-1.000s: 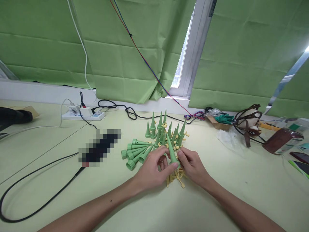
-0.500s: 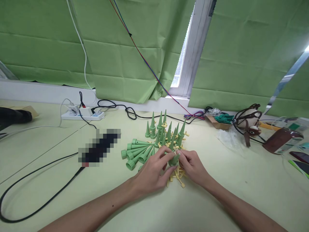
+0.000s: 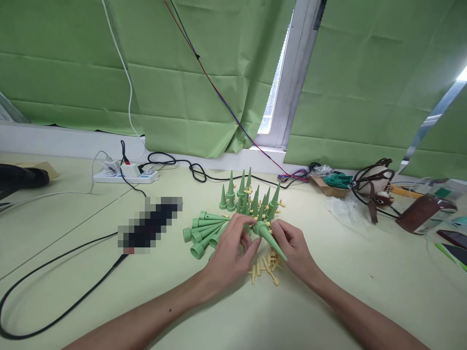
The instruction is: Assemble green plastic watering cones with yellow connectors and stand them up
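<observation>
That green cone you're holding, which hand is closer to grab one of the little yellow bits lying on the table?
Probably the left hand. Its fingers only touch the wide end of the green cone, while the right hand carries it. The loose yellow pieces lie just below both hands.

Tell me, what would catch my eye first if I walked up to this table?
Probably the cluster of upright green cones standing mid-table, with more lying flat to their left. Just in front, the left hand and right hand meet at one green cone, its tip pointing toward the person, above scattered small cream pegs. Behind it all hang green curtains, split by a white window frame.
</observation>
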`<state>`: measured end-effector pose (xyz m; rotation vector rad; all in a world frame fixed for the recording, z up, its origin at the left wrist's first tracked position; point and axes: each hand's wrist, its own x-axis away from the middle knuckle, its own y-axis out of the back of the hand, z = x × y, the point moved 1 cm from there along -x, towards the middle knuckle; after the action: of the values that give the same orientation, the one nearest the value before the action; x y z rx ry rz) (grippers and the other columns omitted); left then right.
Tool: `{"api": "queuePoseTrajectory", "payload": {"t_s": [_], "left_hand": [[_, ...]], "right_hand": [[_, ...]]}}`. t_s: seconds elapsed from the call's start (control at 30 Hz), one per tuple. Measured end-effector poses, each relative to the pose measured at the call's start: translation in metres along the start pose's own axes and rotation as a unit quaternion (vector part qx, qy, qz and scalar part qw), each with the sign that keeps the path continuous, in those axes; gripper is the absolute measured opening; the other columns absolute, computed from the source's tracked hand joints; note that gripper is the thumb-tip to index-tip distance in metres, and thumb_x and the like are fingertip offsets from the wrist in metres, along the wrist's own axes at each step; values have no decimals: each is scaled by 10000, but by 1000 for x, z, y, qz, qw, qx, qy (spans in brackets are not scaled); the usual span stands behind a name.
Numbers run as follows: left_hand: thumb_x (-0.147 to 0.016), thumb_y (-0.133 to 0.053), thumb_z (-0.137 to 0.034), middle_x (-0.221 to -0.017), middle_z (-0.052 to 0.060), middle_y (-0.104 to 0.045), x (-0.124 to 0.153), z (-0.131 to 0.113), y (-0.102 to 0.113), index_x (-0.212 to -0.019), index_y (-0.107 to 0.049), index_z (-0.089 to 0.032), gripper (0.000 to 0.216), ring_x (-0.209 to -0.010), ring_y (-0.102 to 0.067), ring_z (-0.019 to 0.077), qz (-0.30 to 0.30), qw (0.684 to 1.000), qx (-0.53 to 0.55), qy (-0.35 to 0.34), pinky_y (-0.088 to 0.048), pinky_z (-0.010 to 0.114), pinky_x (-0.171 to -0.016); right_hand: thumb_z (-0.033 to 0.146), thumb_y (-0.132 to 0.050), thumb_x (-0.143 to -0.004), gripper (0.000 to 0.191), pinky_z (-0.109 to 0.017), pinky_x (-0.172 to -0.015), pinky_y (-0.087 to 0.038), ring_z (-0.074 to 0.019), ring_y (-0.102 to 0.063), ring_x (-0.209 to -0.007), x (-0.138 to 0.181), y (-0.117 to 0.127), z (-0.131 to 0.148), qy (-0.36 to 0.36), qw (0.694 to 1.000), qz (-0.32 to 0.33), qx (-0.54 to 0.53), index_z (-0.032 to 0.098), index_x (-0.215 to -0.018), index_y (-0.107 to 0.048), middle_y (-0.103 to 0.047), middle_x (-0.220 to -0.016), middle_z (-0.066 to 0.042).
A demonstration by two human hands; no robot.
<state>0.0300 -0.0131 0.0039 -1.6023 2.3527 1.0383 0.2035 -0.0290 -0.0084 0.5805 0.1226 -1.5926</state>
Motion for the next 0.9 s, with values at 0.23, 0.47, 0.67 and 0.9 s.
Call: {"api": "queuePoseTrajectory", "payload": {"t_s": [0.23,0.47,0.67,0.9], "left_hand": [[-970,-485,-470,-633,-29,-524,-4,-4,2,-840,-502,-192,308,-599,-533,136,38,985,130,105,-435,257,-602],[-909,-585,-487,-610,-46,-491,-4,-3,0,-827,-494,-183,327,-577,-533,129,87,972,176,129,-432,250,-582],[-879,-638,-442,-675,-38,-505,-4,-2,0,-905,-544,-183,276,-616,-536,129,44,986,120,103,-469,250,-591],[-878,-663,-329,-860,1,-519,-2,-2,2,-1022,-561,-190,225,-702,-563,133,27,999,47,3,-503,260,-634]], "right_hand": [[492,-455,-1000,400,-233,-445,-272,-100,-305,-492,2,0,-5,-19,998,5,-66,214,-714,-428,-342,-574,67],[522,-463,-987,394,-242,-477,-315,-107,-348,-503,4,1,-7,-6,999,35,-32,206,-752,-476,-374,-585,61],[493,-453,-999,398,-238,-474,-300,-104,-319,-503,3,1,-9,1,998,46,-34,205,-723,-456,-361,-579,59],[467,-428,-1013,451,-240,-453,-266,-97,-288,-484,4,-1,-6,5,996,57,-67,205,-647,-405,-336,-554,52]]}}
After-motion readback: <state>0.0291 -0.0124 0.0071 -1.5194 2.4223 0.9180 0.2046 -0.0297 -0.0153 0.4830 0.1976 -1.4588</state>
